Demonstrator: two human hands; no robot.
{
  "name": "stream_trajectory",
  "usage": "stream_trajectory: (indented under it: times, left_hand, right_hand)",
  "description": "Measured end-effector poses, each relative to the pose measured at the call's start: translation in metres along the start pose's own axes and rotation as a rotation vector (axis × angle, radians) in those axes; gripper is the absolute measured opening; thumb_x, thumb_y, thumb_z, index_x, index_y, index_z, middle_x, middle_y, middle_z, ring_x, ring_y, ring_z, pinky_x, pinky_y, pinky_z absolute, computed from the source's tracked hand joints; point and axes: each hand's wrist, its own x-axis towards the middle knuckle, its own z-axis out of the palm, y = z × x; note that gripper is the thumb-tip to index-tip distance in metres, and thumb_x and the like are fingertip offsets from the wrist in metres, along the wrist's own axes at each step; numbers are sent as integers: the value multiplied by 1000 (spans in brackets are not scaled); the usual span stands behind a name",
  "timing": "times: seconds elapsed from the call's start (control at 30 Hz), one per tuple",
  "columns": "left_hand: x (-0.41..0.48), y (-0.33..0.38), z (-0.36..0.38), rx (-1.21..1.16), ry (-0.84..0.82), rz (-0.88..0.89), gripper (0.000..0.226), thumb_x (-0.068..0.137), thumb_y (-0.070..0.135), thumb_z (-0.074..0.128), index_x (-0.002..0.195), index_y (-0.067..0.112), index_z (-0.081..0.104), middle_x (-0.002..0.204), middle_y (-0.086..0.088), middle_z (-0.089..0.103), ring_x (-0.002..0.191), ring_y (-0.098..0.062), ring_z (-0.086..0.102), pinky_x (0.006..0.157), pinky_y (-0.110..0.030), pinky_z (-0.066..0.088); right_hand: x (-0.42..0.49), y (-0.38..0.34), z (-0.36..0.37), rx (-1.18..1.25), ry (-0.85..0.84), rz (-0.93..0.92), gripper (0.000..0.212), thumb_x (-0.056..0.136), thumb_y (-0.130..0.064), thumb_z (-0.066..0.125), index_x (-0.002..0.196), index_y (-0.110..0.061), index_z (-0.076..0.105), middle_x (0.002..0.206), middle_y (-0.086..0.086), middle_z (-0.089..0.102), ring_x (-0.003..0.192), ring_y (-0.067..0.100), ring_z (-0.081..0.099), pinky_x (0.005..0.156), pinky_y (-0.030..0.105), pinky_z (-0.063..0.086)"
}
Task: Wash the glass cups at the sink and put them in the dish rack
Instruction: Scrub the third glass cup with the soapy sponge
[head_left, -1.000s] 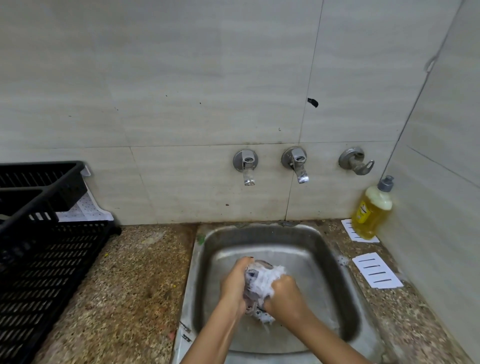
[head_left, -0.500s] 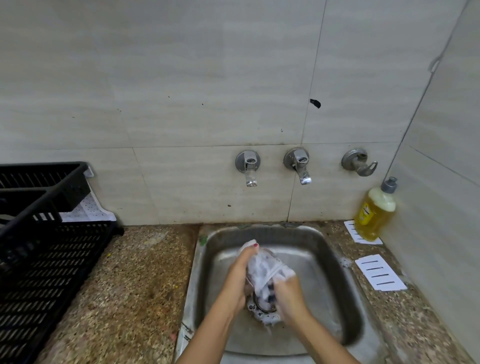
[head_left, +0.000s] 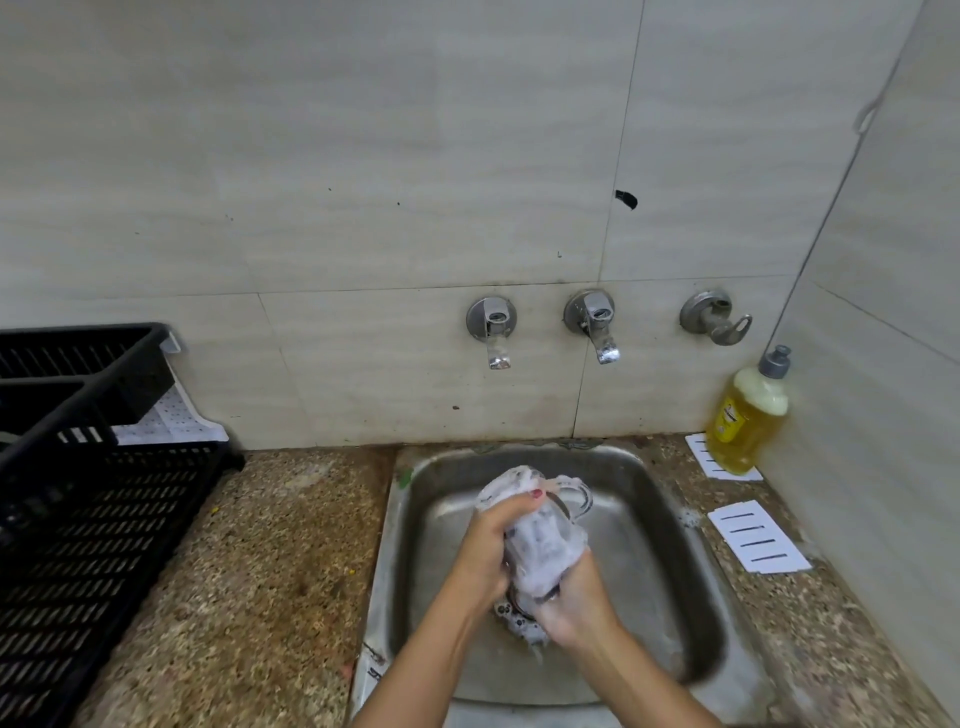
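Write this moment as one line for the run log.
step: soaping | left hand: grips cup | right hand: grips cup | place: over sink | rack: no cup seen

A yellow soap bottle (head_left: 748, 415) stands on a white card (head_left: 698, 454), right of three wall taps (head_left: 597, 327).

counter (head_left: 270, 571): speckled stone
dish rack (head_left: 93, 519): well left of grip
soap bottle (head_left: 748, 421), paper cards (head_left: 758, 538): right of grip

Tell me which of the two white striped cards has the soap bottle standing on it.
The rear card: the yellow soap bottle stands on its right part. The nearer card carries nothing.
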Motion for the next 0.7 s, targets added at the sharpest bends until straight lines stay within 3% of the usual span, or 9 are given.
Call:
stream_trajectory:
  times: [0.07,0.13,0.2,0.3,0.37,0.47,0.57,0.63,0.7]
  left_hand:
    - [-3,11,2,4,-64,-53,9,57,14,68,61,7,71,65,-11,67,58,-21,66,58,-27,55]
    - [-4,13,8,9,-17,-108,7,61,15,71,59,8,71,64,-11,67,56,-22,65,61,-28,53]
    - [-3,6,15,-43,119,-119,13,72,16,73,62,8,71,62,-10,68,54,-21,65,63,-29,51]
    - [-2,-2,15,-203,198,-80,19,63,15,73,76,7,62,63,-9,62,54,-22,60,59,-29,49]
    - [-1,-1,13,-231,142,-66,35,55,11,68,89,10,60,66,-11,62,58,-24,60,58,-29,51]
    - [0,2,9,-159,58,-54,49,57,8,73,103,7,59,65,-8,68,58,-22,66,57,-28,53]
    - [2,5,-2,-75,-161,-93,62,35,10,83,93,-4,65,75,-13,66,68,-26,65,67,-31,54]
    - [2,8,-14,-96,-312,-121,57,25,12,92,77,0,71,78,-15,66,69,-24,67,63,-29,56]
    - [-1,17,-16,-94,-503,-133,51,37,14,92,83,2,73,84,-13,70,78,-22,69,70,-31,57]
  right_hand:
    - [2,2,-1,-62,6,-38,35,66,-14,71,97,2,71,106,20,68,91,27,68,70,32,58]
    - [8,3,-13,-336,90,-219,27,65,-8,62,90,-3,71,94,16,71,84,26,68,66,30,56]
    - [15,-6,-29,-927,125,-617,20,60,-4,53,67,-11,70,70,2,72,67,12,64,58,22,50]
    - [25,-24,-51,-1838,-147,-1244,20,60,-4,48,56,-8,66,57,1,66,56,10,59,53,21,49]
    - [22,-23,-51,-1985,-175,-1336,23,63,-3,45,56,-6,66,55,4,64,53,19,61,48,27,51]
    - [3,-8,-20,-1271,145,-814,31,78,13,50,75,-11,70,67,-7,70,68,4,66,62,20,53]
    - [-8,-5,4,-491,193,-264,22,90,3,45,88,-5,66,71,5,72,67,17,69,57,27,55]
    - [-15,-7,13,-238,134,-64,24,94,-11,42,102,1,62,82,15,72,73,23,69,58,30,57]
    - [-21,-7,17,-165,127,36,31,94,-20,44,106,3,62,91,19,71,80,27,68,63,31,58]
